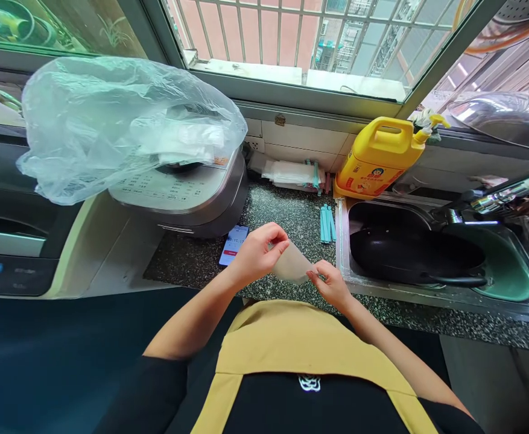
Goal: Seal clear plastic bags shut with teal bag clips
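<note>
With our left hand (266, 250) and right hand (330, 282), we pinch the pale bag (291, 264) between closed fingers, one hand at each side, above the counter (273, 208).

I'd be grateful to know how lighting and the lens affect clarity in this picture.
Head view: daylight from the grey-framed window puts bright sheen on the crumpled translucent plastic bag; the black oval pan loses detail in shadow; the outer edges look stretched, wide-angle style; the small, pale, translucent sheet being held shows little surface detail.
</note>
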`<state>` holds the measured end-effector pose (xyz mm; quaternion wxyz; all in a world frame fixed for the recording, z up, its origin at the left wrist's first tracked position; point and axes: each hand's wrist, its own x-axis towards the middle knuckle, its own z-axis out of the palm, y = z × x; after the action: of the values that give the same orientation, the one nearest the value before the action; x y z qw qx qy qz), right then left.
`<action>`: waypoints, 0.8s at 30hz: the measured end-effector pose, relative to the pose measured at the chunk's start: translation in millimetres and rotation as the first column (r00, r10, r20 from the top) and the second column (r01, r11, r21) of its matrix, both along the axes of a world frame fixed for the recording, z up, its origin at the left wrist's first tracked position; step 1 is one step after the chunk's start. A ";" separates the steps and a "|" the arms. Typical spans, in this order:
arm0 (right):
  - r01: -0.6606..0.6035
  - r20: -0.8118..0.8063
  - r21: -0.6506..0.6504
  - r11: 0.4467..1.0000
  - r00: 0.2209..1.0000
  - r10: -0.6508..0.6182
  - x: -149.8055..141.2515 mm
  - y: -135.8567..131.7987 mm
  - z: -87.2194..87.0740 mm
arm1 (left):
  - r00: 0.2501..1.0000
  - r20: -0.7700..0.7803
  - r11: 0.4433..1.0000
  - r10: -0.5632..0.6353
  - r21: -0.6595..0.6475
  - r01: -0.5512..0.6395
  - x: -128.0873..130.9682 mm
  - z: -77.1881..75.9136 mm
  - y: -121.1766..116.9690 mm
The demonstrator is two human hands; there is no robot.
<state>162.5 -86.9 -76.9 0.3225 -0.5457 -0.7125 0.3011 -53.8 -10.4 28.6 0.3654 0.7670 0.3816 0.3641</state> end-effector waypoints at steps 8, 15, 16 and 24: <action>0.004 -0.118 0.097 0.995 0.993 0.008 -2.6 26.8 58.1 | 0.986 -0.109 0.992 -0.126 0.011 0.128 13.2 4.6 -3.0; 0.076 -0.366 0.003 0.997 0.928 -0.069 -29.0 41.5 87.7 | 0.949 0.305 0.992 0.082 -0.120 -0.047 -7.3 -2.5 19.0; 0.094 -0.421 -0.050 0.994 0.901 -0.106 -27.1 41.3 87.5 | 0.911 0.395 0.983 0.116 -0.180 -0.048 -13.0 -9.2 22.6; 0.206 -0.534 -0.218 0.954 0.793 -0.293 -24.2 39.9 74.0 | 0.815 0.549 0.809 0.187 -0.556 0.189 13.5 -48.9 9.4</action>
<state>138.3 -46.9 -2.9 0.5125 -0.5451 -0.4835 0.4545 -40.3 -0.9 -20.3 0.6824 0.4678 0.3447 0.4435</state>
